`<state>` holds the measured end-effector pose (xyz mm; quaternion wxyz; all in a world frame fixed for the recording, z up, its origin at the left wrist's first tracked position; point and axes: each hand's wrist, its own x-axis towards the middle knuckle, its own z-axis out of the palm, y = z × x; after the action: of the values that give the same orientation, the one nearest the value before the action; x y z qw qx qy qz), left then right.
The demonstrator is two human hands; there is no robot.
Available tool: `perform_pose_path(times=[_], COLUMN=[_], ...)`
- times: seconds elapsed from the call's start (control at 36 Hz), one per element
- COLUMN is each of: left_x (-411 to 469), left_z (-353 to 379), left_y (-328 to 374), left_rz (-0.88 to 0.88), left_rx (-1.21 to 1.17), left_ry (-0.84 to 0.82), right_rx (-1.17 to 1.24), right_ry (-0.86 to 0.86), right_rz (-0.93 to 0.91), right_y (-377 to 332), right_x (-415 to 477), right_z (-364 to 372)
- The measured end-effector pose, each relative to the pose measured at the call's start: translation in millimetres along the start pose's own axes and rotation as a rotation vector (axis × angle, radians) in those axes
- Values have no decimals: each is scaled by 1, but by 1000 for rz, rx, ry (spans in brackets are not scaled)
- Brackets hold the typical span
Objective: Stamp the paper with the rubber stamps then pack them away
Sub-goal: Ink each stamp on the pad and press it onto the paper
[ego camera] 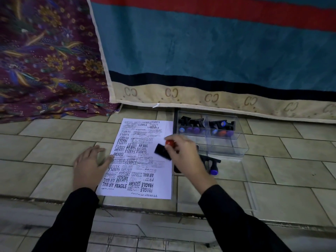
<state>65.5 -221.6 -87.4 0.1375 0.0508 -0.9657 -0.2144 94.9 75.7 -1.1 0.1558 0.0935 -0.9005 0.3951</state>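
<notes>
While your right hand (183, 157) holds a rubber stamp (164, 150) over the paper (141, 159), your fingers are closed around its red knob, and the black stamp base is tilted above the sheet, near its 3 o'clock edge. I cannot tell if the base touches the paper, because the stamp is blurred. Your left hand (91, 164) lies flat with the fingers spread, not gripping anything, at the paper's 9 o'clock edge; the fingertips reach onto the sheet.

At 1 o'clock from the paper stands a clear plastic organiser (211, 131) with compartments. Its far compartments hold more stamps (196, 125) with black bases and blue, purple and red knobs; the near compartments look bare. Beside your right wrist, at 4 o'clock from the paper, one stamp with a blue knob (212, 165) lies on its side. Your right hand hides a part of what is under it.

All this lies on a floor of pale green tiles (45, 151). Behind, at 12 o'clock, hangs a teal blanket (209, 46) with a red stripe, a dark band and a beige border. At 10 o'clock there is a purple floral cloth (45, 57).

On the paper you can read SAMPLE, FRAGILE, AIR MAIL, AMENDED, EXPRESS and FAX OUT, stamped many times in different directions. The blanket border repeats the mark "CC".
</notes>
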Motion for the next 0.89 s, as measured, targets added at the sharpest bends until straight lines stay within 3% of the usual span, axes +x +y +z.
perform_pose_path(times=[0.08, 0.89], left_x=[0, -2], left_z=[0, -3], left_y=[1, 7], left_rz=[-1, -7], left_rx=[13, -8], left_ry=[5, 2], right_rx=[11, -43], right_ry=[88, -14], right_rz=[13, 7], right_y=[8, 37], right_x=[-1, -40], right_z=[-22, -35])
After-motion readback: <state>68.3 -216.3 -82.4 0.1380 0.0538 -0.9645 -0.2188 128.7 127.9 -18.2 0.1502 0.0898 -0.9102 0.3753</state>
